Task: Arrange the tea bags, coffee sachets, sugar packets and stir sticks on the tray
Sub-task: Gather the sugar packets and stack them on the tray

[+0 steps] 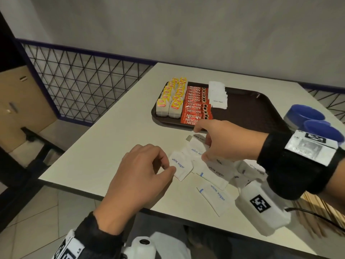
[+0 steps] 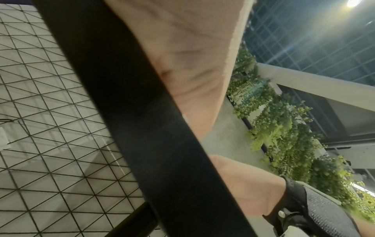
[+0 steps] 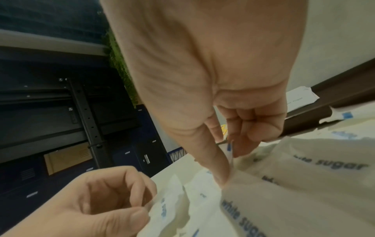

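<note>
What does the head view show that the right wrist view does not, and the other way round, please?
Only the head view shows the tea bags and coffee sachets lined up on the brown tray, plus the blue cups.

Only the right wrist view shows the right hand from beneath, its fingers curled round a sugar packet.

Both show the loose sugar packets on the table and the left hand pinching one packet.
</note>
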The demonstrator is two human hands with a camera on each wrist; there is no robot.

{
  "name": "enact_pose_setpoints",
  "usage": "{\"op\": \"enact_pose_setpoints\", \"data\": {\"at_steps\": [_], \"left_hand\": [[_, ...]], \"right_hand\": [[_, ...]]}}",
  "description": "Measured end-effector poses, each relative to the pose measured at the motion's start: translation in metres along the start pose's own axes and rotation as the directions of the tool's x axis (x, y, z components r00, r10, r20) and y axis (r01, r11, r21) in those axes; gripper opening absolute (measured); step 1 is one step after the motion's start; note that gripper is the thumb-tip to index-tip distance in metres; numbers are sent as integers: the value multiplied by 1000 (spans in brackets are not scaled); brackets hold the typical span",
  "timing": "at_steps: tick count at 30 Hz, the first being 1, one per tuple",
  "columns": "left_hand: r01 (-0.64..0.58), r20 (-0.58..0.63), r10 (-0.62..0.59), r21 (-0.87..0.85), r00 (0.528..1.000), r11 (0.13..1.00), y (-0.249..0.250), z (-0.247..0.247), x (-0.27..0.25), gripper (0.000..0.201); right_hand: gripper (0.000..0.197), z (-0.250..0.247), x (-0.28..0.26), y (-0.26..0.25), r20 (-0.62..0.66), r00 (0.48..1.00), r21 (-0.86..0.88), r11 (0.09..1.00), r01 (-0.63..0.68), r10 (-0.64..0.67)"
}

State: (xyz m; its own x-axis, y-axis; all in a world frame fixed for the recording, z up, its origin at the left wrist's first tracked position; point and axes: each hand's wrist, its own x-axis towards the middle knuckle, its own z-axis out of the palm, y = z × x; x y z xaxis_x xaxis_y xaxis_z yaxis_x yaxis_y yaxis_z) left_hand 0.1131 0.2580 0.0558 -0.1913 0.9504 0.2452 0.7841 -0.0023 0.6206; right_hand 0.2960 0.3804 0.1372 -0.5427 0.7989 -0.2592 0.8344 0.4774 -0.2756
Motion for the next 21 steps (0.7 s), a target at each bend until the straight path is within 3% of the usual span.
{"op": "enact_pose_setpoints", "data": {"at_steps": [5,7,9,11,15,18,21], "left_hand": [[14,23,-11,-93,1000,996,-2,0,2,18],[-39,52,42,-68,998,997,-2,0,2,16],[-118,66,120,-34,991,992,-1,1,0,11],[-157,59,158,-26,986,987,-1,2,-2,10],[-135,-38,132,-121,991,983,0,3,-1,13],[-99,-171,53,-279,984,955,9,6,-3,18],[-50,-188,-37,-437,982,898,25,11,-8,23]], "right_hand": [[58,-8,-12,9,65,995,230,969,-89,75],[52,-11,-21,12,93,992,413,904,-112,81],[39,-11,-35,13,84,994,644,758,-104,66],[28,-5,-51,13,76,995,829,551,-98,62],[9,22,-76,10,44,991,984,167,-65,126],[5,37,-85,10,-96,951,985,166,48,295],[6,39,-91,16,-232,893,962,228,152,385]]}}
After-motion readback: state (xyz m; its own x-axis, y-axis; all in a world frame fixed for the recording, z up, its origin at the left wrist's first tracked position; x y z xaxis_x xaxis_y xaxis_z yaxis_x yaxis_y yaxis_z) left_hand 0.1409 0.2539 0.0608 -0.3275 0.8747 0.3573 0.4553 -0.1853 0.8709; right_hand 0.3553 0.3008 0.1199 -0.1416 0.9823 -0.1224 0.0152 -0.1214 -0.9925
